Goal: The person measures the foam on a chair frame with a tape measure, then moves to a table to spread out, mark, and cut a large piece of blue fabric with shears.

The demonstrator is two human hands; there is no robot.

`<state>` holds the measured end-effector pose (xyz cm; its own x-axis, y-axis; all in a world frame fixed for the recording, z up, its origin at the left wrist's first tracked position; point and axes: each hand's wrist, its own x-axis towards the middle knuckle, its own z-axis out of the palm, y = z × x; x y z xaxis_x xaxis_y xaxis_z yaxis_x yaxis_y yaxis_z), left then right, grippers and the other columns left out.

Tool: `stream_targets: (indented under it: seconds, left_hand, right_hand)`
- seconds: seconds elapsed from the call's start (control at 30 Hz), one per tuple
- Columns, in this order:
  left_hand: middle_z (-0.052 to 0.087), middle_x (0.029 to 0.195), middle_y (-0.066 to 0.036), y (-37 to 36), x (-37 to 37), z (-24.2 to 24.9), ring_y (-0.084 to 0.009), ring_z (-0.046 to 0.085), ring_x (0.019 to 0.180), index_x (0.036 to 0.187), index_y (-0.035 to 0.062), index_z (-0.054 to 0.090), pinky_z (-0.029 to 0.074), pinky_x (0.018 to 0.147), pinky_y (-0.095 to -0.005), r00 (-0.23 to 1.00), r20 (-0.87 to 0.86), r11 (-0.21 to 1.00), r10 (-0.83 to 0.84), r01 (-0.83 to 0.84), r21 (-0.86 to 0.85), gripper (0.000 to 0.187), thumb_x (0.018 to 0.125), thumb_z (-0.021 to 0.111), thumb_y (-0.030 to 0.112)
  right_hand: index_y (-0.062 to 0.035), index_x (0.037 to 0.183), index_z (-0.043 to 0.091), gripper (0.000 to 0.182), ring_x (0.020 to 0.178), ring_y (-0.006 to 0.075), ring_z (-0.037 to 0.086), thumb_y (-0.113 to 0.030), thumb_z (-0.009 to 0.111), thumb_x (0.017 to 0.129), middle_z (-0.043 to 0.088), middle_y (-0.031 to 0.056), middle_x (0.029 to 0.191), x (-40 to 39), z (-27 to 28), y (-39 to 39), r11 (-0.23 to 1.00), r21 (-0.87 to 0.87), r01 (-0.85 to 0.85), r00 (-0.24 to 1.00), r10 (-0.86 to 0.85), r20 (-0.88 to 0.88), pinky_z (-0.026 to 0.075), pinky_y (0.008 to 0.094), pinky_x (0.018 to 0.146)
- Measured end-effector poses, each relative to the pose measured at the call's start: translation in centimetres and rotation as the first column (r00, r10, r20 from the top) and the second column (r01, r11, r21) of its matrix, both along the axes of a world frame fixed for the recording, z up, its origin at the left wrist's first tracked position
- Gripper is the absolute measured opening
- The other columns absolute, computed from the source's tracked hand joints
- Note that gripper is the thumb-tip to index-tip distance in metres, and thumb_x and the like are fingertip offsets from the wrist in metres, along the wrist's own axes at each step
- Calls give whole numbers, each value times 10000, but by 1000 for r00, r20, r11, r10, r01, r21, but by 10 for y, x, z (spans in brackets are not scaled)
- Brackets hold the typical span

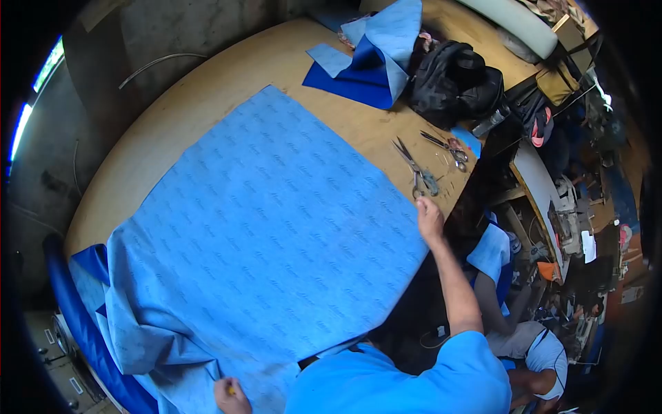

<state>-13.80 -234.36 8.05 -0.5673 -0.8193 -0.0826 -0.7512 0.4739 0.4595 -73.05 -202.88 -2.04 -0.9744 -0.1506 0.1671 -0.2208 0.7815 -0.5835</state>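
Observation:
A large sheet of light blue material (pixel 276 207) with repeated printed lettering lies over the wooden table, its lower left part bunched in folds. At the sheet's right edge, my right hand (pixel 431 222) is closed and seems to pinch the border; the fingertips are partly hidden. Just beyond that hand lie large scissors (pixel 416 169), their handles close to my thumb. A second pair of scissors (pixel 447 149) is a little farther right. My left hand (pixel 231 396) is curled at the sheet's near edge, with a small yellow thing (pixel 232 390) showing between the fingers.
Folded blue material (pixel 376 58) and a black bag (pixel 455 79) sit at the far end of the table (pixel 200 90). A dark blue roll (pixel 93 331) runs along the left edge. Below right, another person (pixel 531 345) sits near sewing machines and clutter.

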Motion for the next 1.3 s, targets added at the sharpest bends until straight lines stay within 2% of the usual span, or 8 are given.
stream_targets:
  seconds: [0.1,0.2,0.3,0.47,0.67,0.83,1.1,1.3]
  left_hand:
    - [609,848,-149,76,26,-22,-289,604,790,860,-1,630,493,723,-387,976,197,901,89,-163,402,274,790,804,200]
    - [635,921,-174,124,47,-70,-367,620,845,958,12,657,518,725,-431,974,144,967,-174,141,212,500,751,829,433]
    - [605,1062,-160,146,17,-62,-375,618,935,1092,29,617,524,785,-436,986,167,974,-22,-17,226,581,744,822,447]
    - [571,1162,-145,173,-5,-72,-371,621,982,1124,60,619,514,817,-465,982,185,992,48,-68,104,511,728,844,292]
    - [619,1006,-127,168,16,-95,-350,613,910,962,58,660,496,785,-454,996,70,998,49,-52,41,263,775,782,197]
    - [646,867,-125,147,30,-103,-344,613,859,847,50,645,489,763,-467,998,-13,991,-67,68,119,179,795,734,197]
    - [651,835,-146,133,40,-100,-350,625,826,826,50,668,504,738,-467,979,-88,972,-185,195,129,168,805,708,212]
    - [667,842,-169,128,41,-104,-360,641,824,823,42,679,520,747,-477,955,14,948,-295,290,133,174,815,662,215]
  right_hand:
    - [-25,1142,651,269,1039,403,646,-131,618,897,686,213,1079,-74,-41,56,937,340,-83,987,124,-101,513,480,874]
    - [-11,1129,667,371,1004,416,651,-287,662,882,685,228,1058,-97,-38,39,895,391,-214,972,158,171,512,491,854]
    - [-37,1030,687,347,974,402,666,-350,634,891,694,229,1020,-115,-80,47,895,432,-114,982,167,-86,512,499,829]
    - [-48,1001,669,271,846,338,692,-284,622,877,710,151,867,-97,-31,52,727,638,-254,958,98,270,543,456,769]
    - [-82,965,635,212,707,84,625,-286,612,917,668,20,822,-53,-28,125,958,-285,30,550,223,805,506,259,564]
    - [-76,922,650,184,646,122,613,-257,620,914,626,30,740,101,13,105,881,-449,147,532,312,787,481,267,526]
    - [-34,856,653,223,592,83,580,-247,675,921,633,13,691,412,71,68,837,-489,-244,98,523,847,451,266,540]
    - [-25,874,631,536,635,160,598,-555,586,942,630,58,679,464,30,45,692,-315,-649,82,476,876,460,342,600]
